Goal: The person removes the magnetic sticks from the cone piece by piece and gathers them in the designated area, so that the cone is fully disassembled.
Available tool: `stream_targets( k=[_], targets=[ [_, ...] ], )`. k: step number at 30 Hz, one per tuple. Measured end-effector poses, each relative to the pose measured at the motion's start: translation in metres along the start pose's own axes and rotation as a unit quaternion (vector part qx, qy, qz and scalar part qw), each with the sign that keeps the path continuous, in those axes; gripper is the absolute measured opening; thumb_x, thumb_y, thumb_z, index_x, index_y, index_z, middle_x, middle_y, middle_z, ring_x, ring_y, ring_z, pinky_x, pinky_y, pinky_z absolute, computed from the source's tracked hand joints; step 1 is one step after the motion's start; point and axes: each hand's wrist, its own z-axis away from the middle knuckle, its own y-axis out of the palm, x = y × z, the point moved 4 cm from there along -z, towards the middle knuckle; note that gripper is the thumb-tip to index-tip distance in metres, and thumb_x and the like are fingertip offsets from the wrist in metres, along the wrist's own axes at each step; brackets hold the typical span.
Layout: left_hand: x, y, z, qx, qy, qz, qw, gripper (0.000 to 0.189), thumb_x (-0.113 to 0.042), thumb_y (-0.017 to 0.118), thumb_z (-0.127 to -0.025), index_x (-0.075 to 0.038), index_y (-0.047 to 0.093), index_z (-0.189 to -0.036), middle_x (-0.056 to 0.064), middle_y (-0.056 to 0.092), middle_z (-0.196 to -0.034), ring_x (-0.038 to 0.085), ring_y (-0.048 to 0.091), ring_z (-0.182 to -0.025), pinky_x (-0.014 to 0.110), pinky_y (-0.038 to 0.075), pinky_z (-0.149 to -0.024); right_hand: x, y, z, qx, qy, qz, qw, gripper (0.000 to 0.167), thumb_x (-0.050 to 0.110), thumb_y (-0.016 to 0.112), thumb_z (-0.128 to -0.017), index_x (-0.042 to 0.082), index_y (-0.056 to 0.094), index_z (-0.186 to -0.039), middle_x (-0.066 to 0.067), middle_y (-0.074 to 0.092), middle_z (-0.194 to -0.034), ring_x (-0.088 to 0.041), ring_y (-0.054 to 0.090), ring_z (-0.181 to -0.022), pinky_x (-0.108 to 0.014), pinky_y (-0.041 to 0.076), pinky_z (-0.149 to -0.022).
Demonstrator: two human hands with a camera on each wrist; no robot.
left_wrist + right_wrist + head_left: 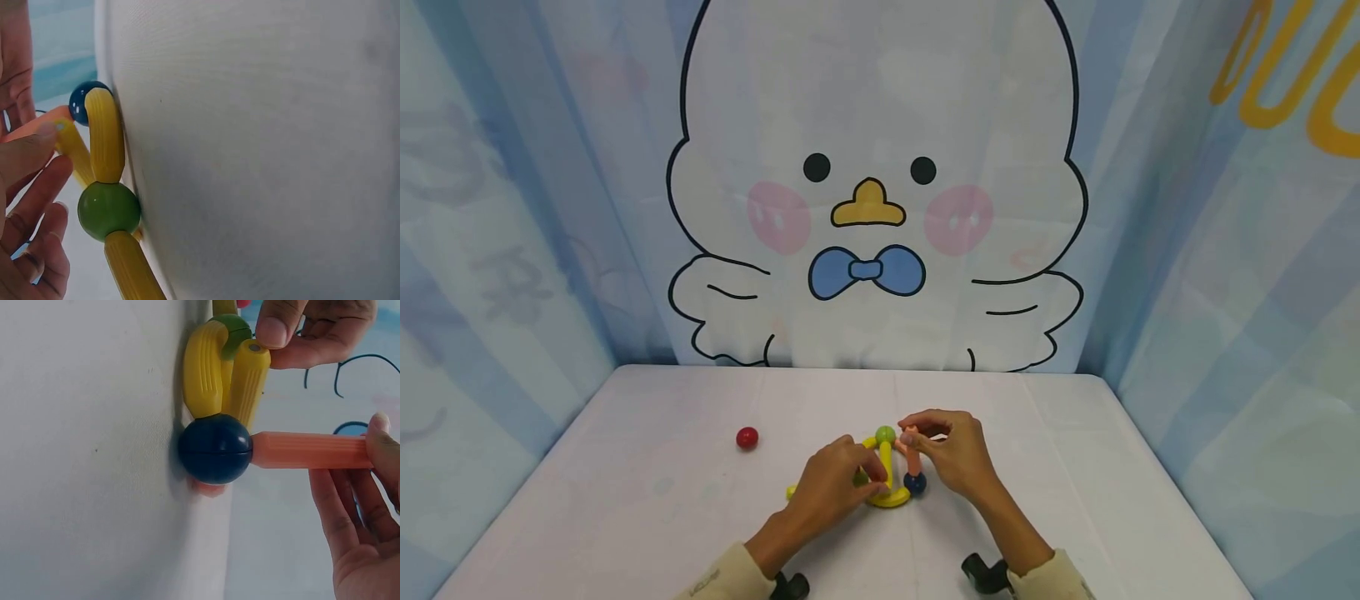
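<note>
Several magnetic sticks and balls are joined into a frame on the table. My left hand (835, 479) pinches the upper end of a straight yellow stick (250, 384) between thumb and finger. An orange stick (309, 450) rises from the dark blue ball (215, 449), and my right hand (957, 450) pinches its upper end. A curved yellow stick (106, 134) links the dark blue ball with a dark green ball (109, 211); another yellow stick (134, 269) runs on from the green one. At the far corner of the frame sits a light green ball (885, 434).
A loose red ball (747, 438) lies on the white-covered table (625, 517), left of the frame. Behind the table hangs a curtain (880, 325) printed with a cartoon bird. Black wrist camera pieces (987, 575) show by the sleeves.
</note>
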Motion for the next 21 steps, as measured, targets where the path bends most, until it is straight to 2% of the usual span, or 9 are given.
stream_targets(
  k=[4, 7, 10, 16, 21],
  targets=[
    [-0.002, 0.002, -0.001, 0.016, 0.007, -0.016, 0.9997, 0.01, -0.029, 0.09, -0.086, -0.023, 0.083, -0.09, -0.018, 0.069, -0.08, 0.003, 0.047, -0.076, 0.02, 0.043, -0.07, -0.002, -0.002, 0.001, -0.001, 0.001, 0.001, 1.0, 0.011, 0.018, 0.082, -0.093, 0.018, 0.085, -0.103, 0.004, 0.082, -0.101, -0.012, 0.074, -0.092, -0.037, 0.063, -0.092],
    [-0.003, 0.002, -0.001, 0.015, 0.018, -0.026, 0.9994, 0.01, -0.029, 0.09, -0.086, -0.023, 0.083, -0.09, -0.018, 0.07, -0.079, 0.002, 0.046, -0.076, 0.019, 0.043, -0.07, -0.003, -0.004, 0.001, -0.002, 0.003, 0.001, 1.0, 0.012, 0.02, 0.082, -0.093, 0.018, 0.085, -0.104, 0.005, 0.082, -0.101, -0.013, 0.074, -0.093, -0.048, 0.061, -0.097],
    [-0.004, 0.002, -0.001, 0.012, 0.024, -0.029, 0.9992, 0.01, -0.028, 0.09, -0.086, -0.023, 0.083, -0.09, -0.017, 0.07, -0.079, 0.002, 0.046, -0.075, 0.019, 0.042, -0.069, -0.006, -0.006, 0.001, -0.004, 0.005, -0.001, 1.0, 0.012, 0.02, 0.081, -0.094, 0.017, 0.084, -0.105, 0.006, 0.082, -0.101, -0.013, 0.074, -0.093, -0.053, 0.059, -0.101],
    [-0.004, 0.002, -0.001, 0.014, 0.024, -0.034, 0.999, 0.01, -0.027, 0.09, -0.086, -0.024, 0.081, -0.09, -0.018, 0.07, -0.079, 0.002, 0.045, -0.075, 0.019, 0.042, -0.069, -0.012, -0.014, 0.002, 0.0, 0.019, -0.016, 0.9997, 0.012, 0.018, 0.082, -0.093, 0.02, 0.083, -0.105, 0.006, 0.081, -0.1, -0.012, 0.073, -0.098, -0.055, 0.055, -0.106],
    [-0.004, 0.003, -0.001, 0.016, 0.021, -0.035, 0.999, 0.011, -0.027, 0.09, -0.086, -0.024, 0.081, -0.09, -0.018, 0.069, -0.078, 0.002, 0.045, -0.076, 0.02, 0.042, -0.07, -0.017, -0.02, 0.004, 0.007, 0.036, -0.023, 0.9991, 0.014, 0.02, 0.082, -0.093, 0.018, 0.082, -0.108, 0.004, 0.081, -0.103, -0.014, 0.074, -0.101, -0.049, 0.057, -0.104]
  ],
)
